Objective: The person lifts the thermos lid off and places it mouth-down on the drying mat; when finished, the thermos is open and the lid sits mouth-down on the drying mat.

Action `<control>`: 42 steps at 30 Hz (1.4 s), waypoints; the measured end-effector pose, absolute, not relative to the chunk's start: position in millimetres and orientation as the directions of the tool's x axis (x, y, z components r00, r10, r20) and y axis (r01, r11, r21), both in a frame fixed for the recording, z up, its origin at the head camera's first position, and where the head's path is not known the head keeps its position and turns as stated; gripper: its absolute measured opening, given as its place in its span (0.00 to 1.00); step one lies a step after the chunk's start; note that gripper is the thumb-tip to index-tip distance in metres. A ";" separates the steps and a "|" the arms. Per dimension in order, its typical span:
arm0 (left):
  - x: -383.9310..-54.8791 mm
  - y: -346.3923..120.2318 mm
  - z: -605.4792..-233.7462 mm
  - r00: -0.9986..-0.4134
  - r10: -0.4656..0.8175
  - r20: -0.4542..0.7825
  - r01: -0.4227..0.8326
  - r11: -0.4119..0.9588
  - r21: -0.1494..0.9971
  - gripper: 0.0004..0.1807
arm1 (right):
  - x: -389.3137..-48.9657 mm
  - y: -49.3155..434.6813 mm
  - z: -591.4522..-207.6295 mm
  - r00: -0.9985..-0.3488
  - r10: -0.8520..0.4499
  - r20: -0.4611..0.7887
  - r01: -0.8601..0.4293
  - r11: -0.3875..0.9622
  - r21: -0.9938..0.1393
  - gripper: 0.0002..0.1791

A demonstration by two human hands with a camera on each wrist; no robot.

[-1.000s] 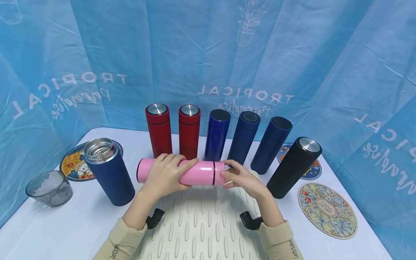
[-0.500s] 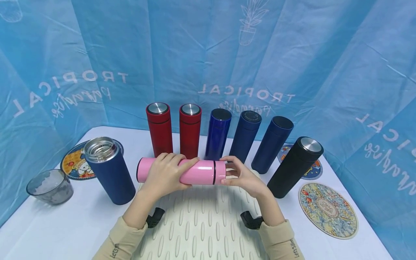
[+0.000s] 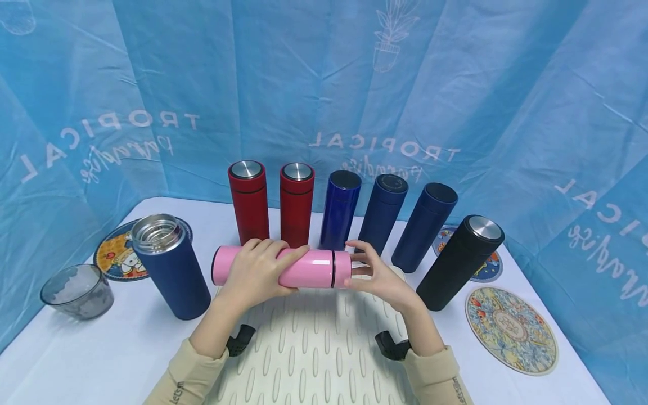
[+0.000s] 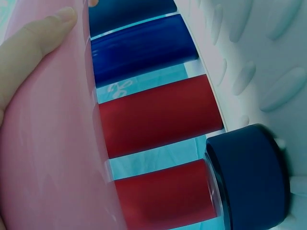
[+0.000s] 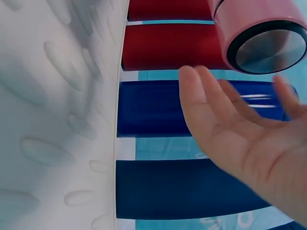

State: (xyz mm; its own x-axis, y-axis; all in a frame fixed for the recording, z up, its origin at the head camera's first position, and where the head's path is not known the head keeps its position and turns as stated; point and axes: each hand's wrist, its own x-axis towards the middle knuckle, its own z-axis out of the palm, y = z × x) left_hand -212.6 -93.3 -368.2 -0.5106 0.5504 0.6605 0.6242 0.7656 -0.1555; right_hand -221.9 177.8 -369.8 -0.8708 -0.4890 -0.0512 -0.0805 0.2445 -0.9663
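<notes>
My left hand point(image 3: 258, 267) grips a glossy pink thermos point(image 3: 306, 269), held sideways above the pale textured mat. A dark ring separates its body from the pink lid at the right end. In the right wrist view the lid's steel disc point(image 5: 271, 51) shows, with the lid in place. My right hand point(image 3: 377, 277) is beside that end, fingers spread and bent; the right wrist view shows a gap between fingertips and lid. A short navy lid-like cylinder point(image 4: 254, 177) sits on the mat in the left wrist view; the left hand and thermos hide it from the head view.
Two red thermoses point(image 3: 250, 202), three blue ones point(image 3: 340, 211) and a black one point(image 3: 458, 264) stand behind. A lidless navy thermos point(image 3: 172, 275) and a grey glass bowl point(image 3: 78, 295) are at left. Round coasters point(image 3: 511, 329) lie both sides; a blue curtain point(image 3: 324, 73) hangs behind.
My right fingers held the lid end a second ago; they have since spread and come away from it. The left hand and pink thermos have stayed almost still.
</notes>
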 end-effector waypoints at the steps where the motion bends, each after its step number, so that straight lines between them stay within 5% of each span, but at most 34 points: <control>1: -212.5 -93.4 -368.3 -0.510 0.552 0.660 0.624 0.765 -0.158 0.42 | -221.9 178.0 -369.9 -0.874 -0.480 -0.076 -0.054 0.251 -0.966 0.38; 16: -213.1 -92.7 -368.9 -0.483 0.562 0.671 0.639 0.750 -0.168 0.41 | -224.0 179.8 -372.7 -0.863 -0.491 -0.120 0.017 0.209 -0.978 0.33; 42: -212.9 -92.8 -368.0 -0.499 0.562 0.660 0.616 0.765 -0.185 0.41 | -221.1 177.0 -370.9 -0.856 -0.517 0.029 -0.161 0.214 -0.963 0.39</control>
